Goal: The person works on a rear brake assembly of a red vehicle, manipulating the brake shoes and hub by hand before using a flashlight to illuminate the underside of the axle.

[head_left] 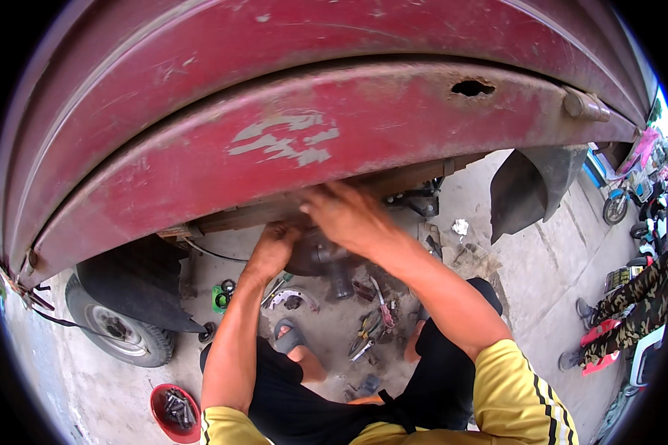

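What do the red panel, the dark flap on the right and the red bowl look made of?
Panel: painted metal, worn, with rusty edges around a hole. Flap: probably rubber, dull, dark and curved. Bowl: likely plastic, judging by its even red colour.

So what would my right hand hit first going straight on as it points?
Likely the red panel, at its lower edge, but depth is unclear: your right hand might pass underneath.

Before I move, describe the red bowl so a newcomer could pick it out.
Find the wheel on the left. Below it, on the concrete floor near the lower edge, sits the round bowl. Its red wall and heap of metal parts set it apart.
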A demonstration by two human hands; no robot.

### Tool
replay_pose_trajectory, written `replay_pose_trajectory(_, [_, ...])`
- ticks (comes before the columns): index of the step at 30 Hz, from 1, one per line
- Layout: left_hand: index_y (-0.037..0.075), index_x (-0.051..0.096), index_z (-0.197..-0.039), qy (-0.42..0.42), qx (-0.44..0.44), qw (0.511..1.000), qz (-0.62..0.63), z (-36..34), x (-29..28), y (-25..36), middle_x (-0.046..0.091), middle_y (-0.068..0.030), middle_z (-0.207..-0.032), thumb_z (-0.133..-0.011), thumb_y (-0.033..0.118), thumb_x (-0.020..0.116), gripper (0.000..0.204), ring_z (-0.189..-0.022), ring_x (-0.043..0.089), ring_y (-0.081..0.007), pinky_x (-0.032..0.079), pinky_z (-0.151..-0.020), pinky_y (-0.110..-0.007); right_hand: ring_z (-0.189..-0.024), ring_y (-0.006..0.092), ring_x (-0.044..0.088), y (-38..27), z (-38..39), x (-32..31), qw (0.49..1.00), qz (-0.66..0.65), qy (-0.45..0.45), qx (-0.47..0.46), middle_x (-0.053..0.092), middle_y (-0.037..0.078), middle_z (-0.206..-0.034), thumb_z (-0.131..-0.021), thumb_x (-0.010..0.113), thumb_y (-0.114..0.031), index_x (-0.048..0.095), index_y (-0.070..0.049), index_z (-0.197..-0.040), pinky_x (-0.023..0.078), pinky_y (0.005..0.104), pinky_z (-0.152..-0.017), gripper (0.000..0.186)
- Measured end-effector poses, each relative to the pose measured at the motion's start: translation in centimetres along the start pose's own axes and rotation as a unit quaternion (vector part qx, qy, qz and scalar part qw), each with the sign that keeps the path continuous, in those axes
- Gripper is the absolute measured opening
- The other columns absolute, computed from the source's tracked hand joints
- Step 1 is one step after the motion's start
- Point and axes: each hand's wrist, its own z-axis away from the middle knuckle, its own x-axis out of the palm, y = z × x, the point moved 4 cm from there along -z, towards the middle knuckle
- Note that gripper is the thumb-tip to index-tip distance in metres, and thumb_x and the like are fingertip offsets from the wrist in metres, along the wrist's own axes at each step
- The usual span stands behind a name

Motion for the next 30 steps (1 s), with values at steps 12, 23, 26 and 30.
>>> replay_pose_trajectory(12, [-0.002,0.065,-0.094,0.043,-0.013,0.998,-0.051,1.1,0.7,2.8,0.061,-0.0009,-0.085,-0.092,0.018,0.053,0.023,-0.083,0.051,-0.0097,0.042,-0.079,-0.027,-0.094,0.0173,0.061,13.2,11.7,3.1,0.779,-0.381,-0.121,0.483,0.068,0.011,-0.103,-0.092,0.061,-0.025,0.064,0.001,-0.114,0.046,0.0273,-0.083,0.035])
replay_pose_trajectory(23, [-0.003,0.058,-0.086,0.063,0.009,0.996,-0.057,1.4,1.1,3.1,0.054,0.0009,-0.081,-0.094,0.022,0.052,0.027,-0.08,0.044,-0.0092,0.039,-0.078,-0.026,-0.107,0.019,0.055,12.8,12.4,3.2,0.753,-0.376,-0.002,0.54,0.064,0.014,-0.112,-0.089,0.067,-0.028,0.06,0.004,-0.118,0.041,0.0303,-0.093,0.044])
replay_pose_trajectory(26, [-0.004,0.061,-0.089,0.058,-0.015,0.996,-0.072,1.3,1.0,3.0,0.058,-0.0006,-0.083,-0.094,0.022,0.052,0.027,-0.084,0.047,-0.0098,0.039,-0.082,-0.026,-0.109,0.0206,0.053,12.4,12.1,3.0,0.721,-0.387,0.019,0.575,0.062,0.015,-0.116,-0.088,0.068,-0.03,0.058,0.004,-0.119,0.04,0.0294,-0.094,0.047])
replay_pose_trajectory(30, [-0.003,0.064,-0.098,0.049,-0.03,0.996,-0.063,1.4,0.7,2.8,0.063,-0.0038,-0.092,-0.093,0.019,0.053,0.026,-0.092,0.052,-0.0119,0.04,-0.088,-0.027,-0.106,0.0202,0.054,13.7,13.1,4.4,0.742,-0.379,0.036,0.552,0.063,0.013,-0.112,-0.088,0.069,-0.029,0.06,0.003,-0.115,0.04,0.0304,-0.093,0.043])
